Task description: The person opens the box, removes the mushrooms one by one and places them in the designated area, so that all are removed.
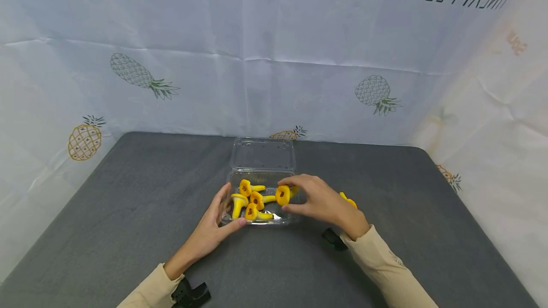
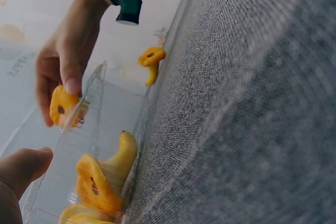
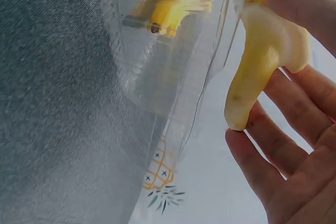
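Observation:
A clear plastic clamshell box [image 1: 286, 215] sits on the table with several yellow chanterelle-like mushrooms [image 1: 257, 200] in its left part. My left hand [image 1: 208, 231] holds the box's left end, thumb at the front edge and fingers along the side. Over the right part of the box, my right hand [image 1: 318, 199] pinches another yellow mushroom [image 1: 282, 195] between thumb and fingers. Its pale stem [image 3: 252, 77] points away from the thumb in the right wrist view. One more yellow mushroom [image 2: 152, 59] lies on the table beyond the box, partly hidden behind my right wrist in the head view.
The clear lid [image 1: 263, 155] stands folded back behind the box. A dark grey cloth-like surface [image 1: 171, 165] covers the table. Behind it hangs a pale curtain [image 1: 265, 23] printed with pineapples. Dark devices [image 1: 188, 293] are strapped at both wrists.

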Demonstrator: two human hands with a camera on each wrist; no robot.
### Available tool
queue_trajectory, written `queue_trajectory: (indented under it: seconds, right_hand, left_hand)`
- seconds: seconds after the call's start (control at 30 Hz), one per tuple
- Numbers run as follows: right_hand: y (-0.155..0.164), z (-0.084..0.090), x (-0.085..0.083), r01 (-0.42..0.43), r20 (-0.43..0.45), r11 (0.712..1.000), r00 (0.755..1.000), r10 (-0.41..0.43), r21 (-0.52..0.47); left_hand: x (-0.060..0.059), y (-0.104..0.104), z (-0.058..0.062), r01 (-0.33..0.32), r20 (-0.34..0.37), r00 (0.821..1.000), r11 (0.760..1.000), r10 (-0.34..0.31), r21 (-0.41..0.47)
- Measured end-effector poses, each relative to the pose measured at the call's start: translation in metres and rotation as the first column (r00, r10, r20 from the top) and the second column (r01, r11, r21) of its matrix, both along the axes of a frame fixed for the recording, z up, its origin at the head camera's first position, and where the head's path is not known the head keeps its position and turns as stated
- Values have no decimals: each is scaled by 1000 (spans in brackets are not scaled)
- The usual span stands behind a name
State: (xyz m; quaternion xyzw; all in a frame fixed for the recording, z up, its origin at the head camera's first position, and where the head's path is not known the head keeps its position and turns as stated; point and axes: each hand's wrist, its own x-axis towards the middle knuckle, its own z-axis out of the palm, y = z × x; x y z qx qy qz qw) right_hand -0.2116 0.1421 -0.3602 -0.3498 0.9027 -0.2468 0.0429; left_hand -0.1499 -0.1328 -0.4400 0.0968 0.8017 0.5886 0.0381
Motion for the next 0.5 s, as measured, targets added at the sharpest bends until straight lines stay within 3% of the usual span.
queue_trajectory:
  seconds: [0.23,0.5]
  right_hand:
    - [15,1,6,35,-16,998,999,-36,-54]
    - [30,-3,11,77,-47,996,996,-79,-39]
  left_hand:
    - [0,0,0,0,12,1000,1000,0,-1]
    - [0,0,0,4,7,1000,1000,-4,2]
